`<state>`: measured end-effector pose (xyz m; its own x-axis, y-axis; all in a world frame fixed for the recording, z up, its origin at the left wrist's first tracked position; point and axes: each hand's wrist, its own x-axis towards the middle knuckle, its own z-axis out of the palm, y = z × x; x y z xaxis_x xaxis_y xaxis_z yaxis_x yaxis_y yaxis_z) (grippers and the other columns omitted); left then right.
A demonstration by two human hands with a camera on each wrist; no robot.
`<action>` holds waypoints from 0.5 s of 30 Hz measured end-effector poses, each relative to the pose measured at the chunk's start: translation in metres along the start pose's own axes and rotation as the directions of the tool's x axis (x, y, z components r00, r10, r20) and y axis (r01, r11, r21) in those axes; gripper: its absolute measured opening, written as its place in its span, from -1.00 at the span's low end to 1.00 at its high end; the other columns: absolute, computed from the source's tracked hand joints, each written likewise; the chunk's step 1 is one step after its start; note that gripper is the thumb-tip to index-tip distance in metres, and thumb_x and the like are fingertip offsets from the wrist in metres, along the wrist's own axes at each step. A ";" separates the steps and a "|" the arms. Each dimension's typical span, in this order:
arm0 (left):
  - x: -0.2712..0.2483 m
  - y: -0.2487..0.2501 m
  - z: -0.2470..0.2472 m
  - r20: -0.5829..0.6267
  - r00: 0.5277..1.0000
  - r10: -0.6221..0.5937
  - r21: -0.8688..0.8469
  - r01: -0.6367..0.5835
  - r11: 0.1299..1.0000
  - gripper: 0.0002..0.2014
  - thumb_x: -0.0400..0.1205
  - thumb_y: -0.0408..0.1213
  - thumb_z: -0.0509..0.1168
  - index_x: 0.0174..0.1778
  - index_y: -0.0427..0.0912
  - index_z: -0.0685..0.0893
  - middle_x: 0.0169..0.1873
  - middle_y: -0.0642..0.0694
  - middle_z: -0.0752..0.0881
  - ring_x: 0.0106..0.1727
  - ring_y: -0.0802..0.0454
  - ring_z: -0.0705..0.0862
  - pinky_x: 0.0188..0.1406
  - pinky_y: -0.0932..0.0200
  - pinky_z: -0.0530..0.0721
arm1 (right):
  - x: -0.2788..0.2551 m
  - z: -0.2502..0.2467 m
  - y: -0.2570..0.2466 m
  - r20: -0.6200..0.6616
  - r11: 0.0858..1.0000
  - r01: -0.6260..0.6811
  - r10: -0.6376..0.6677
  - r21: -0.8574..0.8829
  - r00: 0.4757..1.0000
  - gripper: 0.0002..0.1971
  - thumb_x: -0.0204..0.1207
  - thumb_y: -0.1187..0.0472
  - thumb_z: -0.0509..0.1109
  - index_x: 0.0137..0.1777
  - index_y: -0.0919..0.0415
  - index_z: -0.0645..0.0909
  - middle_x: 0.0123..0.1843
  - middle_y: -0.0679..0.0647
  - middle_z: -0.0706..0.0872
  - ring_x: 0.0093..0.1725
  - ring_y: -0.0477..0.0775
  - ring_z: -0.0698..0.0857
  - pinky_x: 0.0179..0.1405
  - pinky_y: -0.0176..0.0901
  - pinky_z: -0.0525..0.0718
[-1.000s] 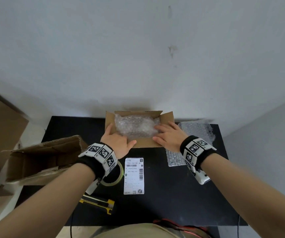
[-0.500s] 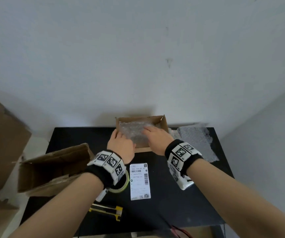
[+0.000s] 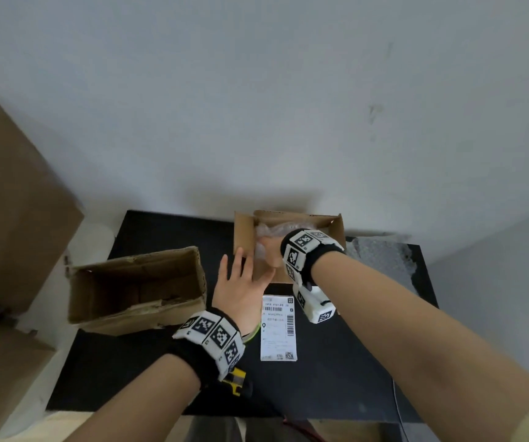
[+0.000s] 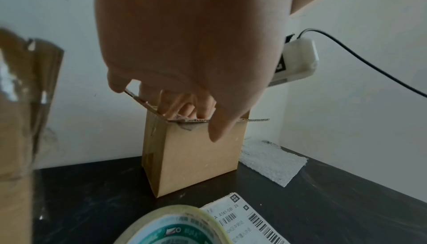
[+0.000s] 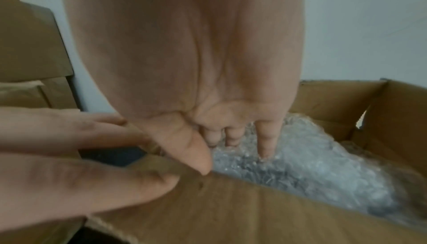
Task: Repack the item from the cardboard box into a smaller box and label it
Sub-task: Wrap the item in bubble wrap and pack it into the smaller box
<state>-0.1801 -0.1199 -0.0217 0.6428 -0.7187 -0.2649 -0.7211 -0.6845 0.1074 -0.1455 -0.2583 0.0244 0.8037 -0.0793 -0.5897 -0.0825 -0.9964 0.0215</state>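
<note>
A black tabletop (image 3: 352,362) is being backed by a plain white wall (image 3: 256,106). The bubble-wrapped item (image 5: 300,165) is being pressed by straight right-hand (image 3: 271,250) fingers; the left hand (image 3: 240,288) grip is being held open.

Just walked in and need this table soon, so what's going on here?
A person is repacking. Their right hand presses a bubble-wrapped item down into the small box, while the left hand, fingers straight, steadies its near side. The larger cardboard box lies open on its side. The label and tape roll lie unused on the table; nothing is sealed yet.
</note>
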 end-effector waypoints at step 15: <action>0.015 0.001 -0.025 -0.196 0.980 0.027 -0.039 -0.035 0.999 -0.63 0.69 -0.03 0.02 0.35 -0.07 0.48 0.33 -0.08 0.57 0.48 -0.05 0.39 0.56 -0.09 0.18 | -0.017 0.028 0.029 -0.211 0.970 -0.030 0.082 0.241 0.974 -0.56 0.65 0.21 0.12 0.54 0.12 0.35 0.55 0.12 0.42 0.50 0.13 0.43 0.47 0.03 0.40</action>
<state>-0.1646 -0.1345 -0.0017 0.6614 -0.7469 -0.0690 -0.7326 -0.6629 0.1543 -0.1776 -0.2850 0.0125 0.9004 -0.1659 -0.4021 -0.2459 -0.9567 -0.1558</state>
